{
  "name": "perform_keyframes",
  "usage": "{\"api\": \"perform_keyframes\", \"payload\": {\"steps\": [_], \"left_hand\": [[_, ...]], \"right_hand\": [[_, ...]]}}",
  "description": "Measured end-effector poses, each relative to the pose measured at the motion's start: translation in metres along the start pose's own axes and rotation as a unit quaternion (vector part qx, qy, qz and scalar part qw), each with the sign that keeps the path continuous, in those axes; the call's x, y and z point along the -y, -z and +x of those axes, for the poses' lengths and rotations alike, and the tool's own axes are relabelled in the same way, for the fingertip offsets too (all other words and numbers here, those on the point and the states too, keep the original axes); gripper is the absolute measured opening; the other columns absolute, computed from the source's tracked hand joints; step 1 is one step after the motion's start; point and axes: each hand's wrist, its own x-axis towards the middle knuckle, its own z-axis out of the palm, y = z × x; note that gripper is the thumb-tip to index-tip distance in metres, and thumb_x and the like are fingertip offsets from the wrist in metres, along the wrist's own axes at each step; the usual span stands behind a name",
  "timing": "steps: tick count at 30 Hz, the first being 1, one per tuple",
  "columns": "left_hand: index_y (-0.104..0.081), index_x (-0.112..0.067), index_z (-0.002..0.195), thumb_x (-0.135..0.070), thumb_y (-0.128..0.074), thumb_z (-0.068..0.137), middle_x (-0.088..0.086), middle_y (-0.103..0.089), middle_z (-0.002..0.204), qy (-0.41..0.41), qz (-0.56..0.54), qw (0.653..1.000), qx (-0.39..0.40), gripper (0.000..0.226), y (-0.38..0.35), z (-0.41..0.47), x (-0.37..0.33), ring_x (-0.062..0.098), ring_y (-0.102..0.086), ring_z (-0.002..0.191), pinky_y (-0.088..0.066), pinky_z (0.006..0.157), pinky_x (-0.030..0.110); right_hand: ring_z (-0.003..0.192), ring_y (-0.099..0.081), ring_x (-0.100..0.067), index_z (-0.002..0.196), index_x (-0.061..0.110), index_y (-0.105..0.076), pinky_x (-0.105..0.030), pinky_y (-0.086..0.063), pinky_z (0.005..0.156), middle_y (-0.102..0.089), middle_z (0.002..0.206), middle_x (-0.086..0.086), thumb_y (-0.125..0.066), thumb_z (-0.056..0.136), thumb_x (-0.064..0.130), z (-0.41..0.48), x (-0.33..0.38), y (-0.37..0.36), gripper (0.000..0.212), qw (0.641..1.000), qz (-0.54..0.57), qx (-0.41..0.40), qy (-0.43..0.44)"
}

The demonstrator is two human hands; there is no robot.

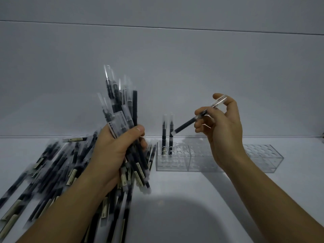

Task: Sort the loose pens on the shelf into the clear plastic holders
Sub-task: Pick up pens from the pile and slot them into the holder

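My left hand (114,151) grips a bundle of black pens (121,109) with clear caps, held upright above the shelf. My right hand (222,127) pinches a single black pen (185,124), tilted with its lower end pointing down and left, above the nearest clear holder (172,163). Two pens (167,135) stand upright in that holder's back-left holes. The single pen's lower tip is close to the right one of them.
Many loose pens (52,169) lie heaped on the white shelf (192,199) at the left, partly under my left arm. A second clear holder (203,162) and a third (263,158) continue the row to the right. A white wall (175,67) stands behind.
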Motion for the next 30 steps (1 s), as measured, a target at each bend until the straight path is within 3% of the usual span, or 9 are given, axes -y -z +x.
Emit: {"api": "perform_keyframes", "payload": {"steps": [5, 9, 14, 19, 30], "left_hand": [[-0.064, -0.002, 0.103, -0.012, -0.067, 0.088, 0.008, -0.066, 0.073, -0.038, -0.006, 0.999, -0.027, 0.018, -0.001, 0.000, 0.003, 0.019, -0.066, 0.067, -0.056, 0.059, 0.029], [-0.070, -0.013, 0.100, -0.022, -0.069, 0.079, 0.004, -0.067, 0.075, -0.058, -0.023, 0.998, -0.019, 0.023, -0.002, 0.000, 0.002, 0.016, -0.065, 0.071, -0.056, 0.065, 0.026], [-0.071, -0.015, 0.090, -0.014, -0.072, 0.086, 0.005, -0.066, 0.075, -0.052, -0.008, 0.999, -0.006, 0.004, 0.001, 0.002, 0.007, 0.017, -0.064, 0.072, -0.054, 0.065, 0.028], [-0.071, -0.013, 0.093, -0.019, -0.070, 0.080, 0.008, -0.064, 0.075, -0.051, 0.001, 0.999, 0.005, 0.014, 0.002, 0.003, 0.009, 0.020, -0.063, 0.072, -0.053, 0.064, 0.029], [-0.069, -0.010, 0.088, -0.017, -0.069, 0.079, 0.013, -0.060, 0.074, -0.048, 0.002, 0.999, 0.024, 0.012, 0.002, 0.002, 0.010, 0.024, -0.060, 0.071, -0.052, 0.064, 0.033]], "right_hand": [[0.063, -0.059, -0.017, 0.133, 0.025, -0.044, -0.031, -0.056, 0.063, -0.067, 0.091, -0.019, -0.047, 0.106, 0.002, -0.004, -0.008, 0.000, 0.037, 0.987, -0.129, 0.032, 0.088], [0.069, -0.063, -0.016, 0.142, 0.027, -0.041, -0.034, -0.059, 0.071, -0.064, 0.085, -0.007, -0.050, 0.105, 0.004, -0.003, -0.017, 0.004, 0.044, 0.969, -0.202, 0.058, 0.128], [0.078, -0.066, -0.021, 0.145, 0.035, -0.040, -0.046, -0.059, 0.074, -0.061, 0.085, 0.002, -0.054, 0.104, 0.011, -0.003, -0.026, 0.005, 0.050, 0.938, -0.293, 0.095, 0.158], [0.080, -0.064, -0.016, 0.146, 0.039, -0.041, -0.035, -0.057, 0.068, -0.059, 0.083, 0.009, -0.059, 0.103, 0.013, -0.006, -0.035, 0.004, 0.054, 0.903, -0.362, 0.149, 0.178], [0.070, -0.062, -0.011, 0.137, 0.032, -0.046, -0.029, -0.054, 0.065, -0.063, 0.076, 0.007, -0.062, 0.101, 0.017, -0.009, -0.039, 0.004, 0.043, 0.877, -0.421, 0.174, 0.152]]}}
